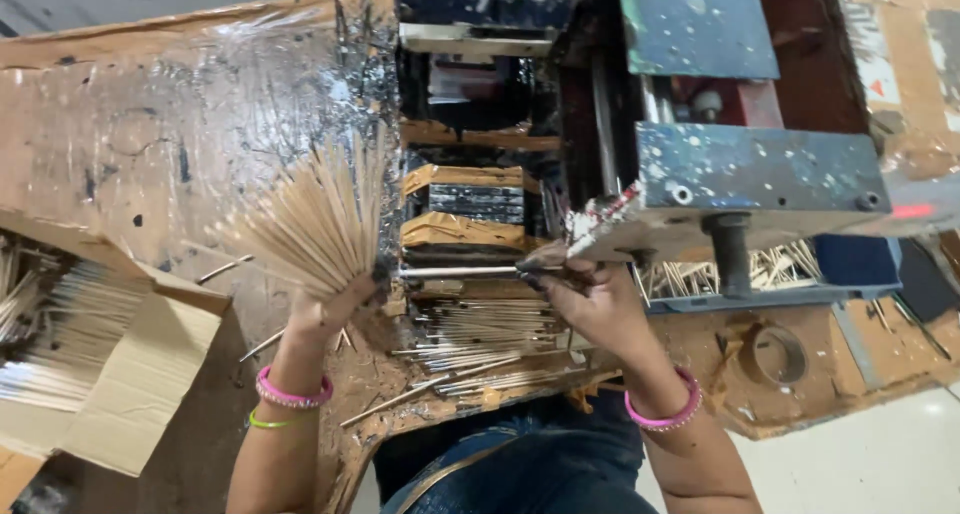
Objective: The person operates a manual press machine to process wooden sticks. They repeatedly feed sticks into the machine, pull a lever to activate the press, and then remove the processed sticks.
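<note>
1. At far left, a cardboard box (130, 374) holds coated sticks.
2. Left of centre, the left hand (335, 309) grips a fanned bundle of bare sticks (315, 219).
3. At centre, the right hand (580, 294) pinches one stick (460, 271) at the machine (740, 174).

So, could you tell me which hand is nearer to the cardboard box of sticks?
Left. The left hand, gripping a fanned bundle of sticks, is just right of the cardboard box; the right hand is farther right, at the machine.
</note>
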